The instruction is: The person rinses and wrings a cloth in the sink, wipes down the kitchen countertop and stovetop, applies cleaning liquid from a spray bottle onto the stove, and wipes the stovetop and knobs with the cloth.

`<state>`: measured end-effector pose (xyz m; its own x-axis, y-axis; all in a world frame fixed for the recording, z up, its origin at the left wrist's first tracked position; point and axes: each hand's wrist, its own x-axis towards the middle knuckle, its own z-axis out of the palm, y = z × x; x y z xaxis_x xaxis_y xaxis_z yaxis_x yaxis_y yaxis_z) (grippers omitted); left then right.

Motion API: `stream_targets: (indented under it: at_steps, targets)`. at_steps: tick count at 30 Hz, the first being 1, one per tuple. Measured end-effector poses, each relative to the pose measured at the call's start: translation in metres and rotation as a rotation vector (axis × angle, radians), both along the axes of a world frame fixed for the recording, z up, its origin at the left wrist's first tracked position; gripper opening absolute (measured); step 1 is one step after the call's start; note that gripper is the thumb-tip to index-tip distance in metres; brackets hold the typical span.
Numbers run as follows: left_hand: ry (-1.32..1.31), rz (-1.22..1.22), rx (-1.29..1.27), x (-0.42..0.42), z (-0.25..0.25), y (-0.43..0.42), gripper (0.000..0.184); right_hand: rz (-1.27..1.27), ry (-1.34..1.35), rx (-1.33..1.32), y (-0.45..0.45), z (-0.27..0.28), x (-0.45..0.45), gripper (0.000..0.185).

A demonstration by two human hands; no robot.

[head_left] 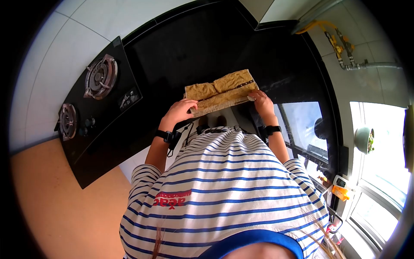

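Observation:
A tan-yellow cloth (220, 90) with a dark patterned stripe near its right end lies folded on the black countertop (181, 47), at the edge closest to me. My left hand (182, 110) grips its near left corner, fingers bent over the edge. At the near right corner, my right hand (262, 103) pinches the cloth between thumb and fingers. The cloth stretches between both hands, slightly creased in the middle. Each wrist wears a black strap.
To the left is a black gas stove with a large burner (101, 77) and a smaller burner (68, 121). Yellow gas pipes (338, 45) run along the wall at upper right. A green bowl with a plant (363, 140) stands by the bright window on the right.

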<state>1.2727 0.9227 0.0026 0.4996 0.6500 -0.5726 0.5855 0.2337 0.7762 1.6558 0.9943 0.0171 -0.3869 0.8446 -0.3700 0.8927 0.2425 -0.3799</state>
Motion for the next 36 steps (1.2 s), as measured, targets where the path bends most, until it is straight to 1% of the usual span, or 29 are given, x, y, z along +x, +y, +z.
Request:
stream_targets:
  at_steps: [2,4,5,6,7,8,9,10,12,14,15,18,19,20,21,22,24,26,28,30,32,33,35,36]
  targets:
    - [-0.005,-0.001,0.033,0.001,0.002,0.0,0.037,-0.003,-0.017,0.003,-0.001,0.001,0.002,0.032]
    - [0.028,0.003,0.001,0.008,0.004,-0.008,0.038,0.0,0.019,0.09,-0.003,0.001,0.003,0.031]
    - [0.06,0.01,-0.03,0.012,0.004,-0.012,0.039,-0.003,0.019,0.089,-0.005,0.002,0.003,0.031]
    - [0.06,0.007,-0.031,0.013,0.002,-0.014,0.039,-0.032,-0.031,0.161,-0.007,0.002,0.004,0.029]
    - [0.085,-0.067,0.046,0.015,0.0,-0.015,0.038,-0.061,-0.081,0.232,-0.009,0.002,0.005,0.028]
    - [0.109,-0.141,0.123,0.016,-0.003,-0.017,0.038,-0.064,-0.081,0.231,-0.01,0.003,0.007,0.028]
    - [0.096,-0.134,0.167,0.016,-0.005,-0.016,0.032,-0.031,-0.094,0.168,-0.006,0.002,0.013,0.027]
    - [0.099,-0.131,0.171,0.016,-0.007,-0.015,0.032,0.001,-0.107,0.105,-0.003,0.001,0.018,0.025]
    - [0.104,-0.186,0.192,0.015,-0.01,-0.014,0.025,0.01,-0.104,0.106,0.005,-0.003,0.017,0.022]
    - [0.122,-0.184,0.224,0.013,-0.013,-0.014,0.021,0.076,-0.135,0.057,0.017,-0.004,0.012,0.018]
    - [0.137,-0.185,0.252,0.012,-0.014,-0.015,0.018,0.079,-0.132,0.062,0.02,-0.003,0.008,0.018]
    - [0.139,-0.151,0.265,0.01,-0.011,-0.016,0.017,0.032,-0.054,0.051,0.027,0.005,-0.003,0.014]
    - [0.142,-0.148,0.268,0.009,-0.008,-0.014,0.017,-0.022,-0.061,0.01,0.03,0.011,-0.006,0.014]
    - [0.143,-0.066,0.221,0.006,-0.004,-0.011,0.017,-0.076,-0.069,-0.031,0.032,0.017,-0.009,0.016]
    - [0.141,0.016,0.169,0.004,0.003,-0.009,0.017,-0.073,-0.068,-0.031,0.035,0.02,-0.01,0.016]
    - [0.142,0.018,0.169,0.0,0.007,-0.007,0.017,-0.078,-0.049,-0.019,0.04,0.02,-0.012,0.016]
    - [0.074,0.262,0.256,-0.015,0.011,0.001,0.017,-0.08,-0.029,-0.007,0.057,0.023,-0.019,0.017]
    - [0.072,0.354,0.305,-0.033,0.01,0.024,0.017,-0.219,0.157,-0.179,0.087,0.024,-0.032,0.019]
    - [0.098,0.45,0.355,-0.047,0.027,0.047,0.016,-0.101,0.249,0.034,0.109,0.012,-0.04,0.018]
    - [0.169,0.533,0.454,-0.057,0.05,0.064,0.014,-0.058,0.327,0.207,0.126,0.028,-0.06,0.017]
    - [0.168,0.585,0.508,-0.066,0.072,0.072,0.016,-0.137,0.399,0.219,0.134,0.057,-0.079,0.017]
    - [0.168,0.603,0.507,-0.067,0.083,0.07,0.017,-0.134,0.401,0.214,0.133,0.066,-0.081,0.017]
    - [0.173,0.624,0.503,-0.067,0.092,0.06,0.017,-0.16,0.51,0.218,0.127,0.077,-0.082,0.016]
    - [0.133,0.614,0.5,-0.067,0.093,0.053,0.017,-0.158,0.512,0.213,0.123,0.076,-0.079,0.016]
